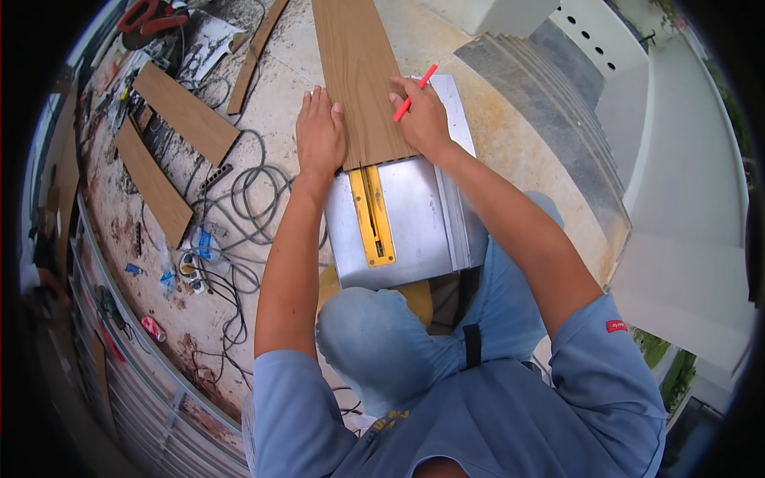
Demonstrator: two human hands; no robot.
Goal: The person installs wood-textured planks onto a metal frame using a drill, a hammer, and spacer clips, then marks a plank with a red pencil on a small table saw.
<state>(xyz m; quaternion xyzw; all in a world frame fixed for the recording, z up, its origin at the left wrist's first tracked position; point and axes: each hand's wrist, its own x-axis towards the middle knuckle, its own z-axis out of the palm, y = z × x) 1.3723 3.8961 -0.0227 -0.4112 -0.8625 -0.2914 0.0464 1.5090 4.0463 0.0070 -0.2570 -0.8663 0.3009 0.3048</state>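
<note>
A long brown wood-grain plank (362, 80) lies on the metal top of a table saw (414, 215). Its near end crosses the saw's yellow blade insert (372, 219). My left hand (321, 135) rests along the plank's left edge, fingers stretched forward and thumb against the board. At the right edge my right hand (424, 119) is closed around a red pencil (416, 93), which tilts up to the right. Part of that hand also touches the plank. The blade itself cannot be made out.
Two shorter planks (187, 111) and a narrow strip (256, 56) lie on the dusty floor to the left. Looped black cables (259, 191) and a power strip (191, 271) are nearby. A metal railing (159, 398) runs at lower left; steps (558, 111) are at right.
</note>
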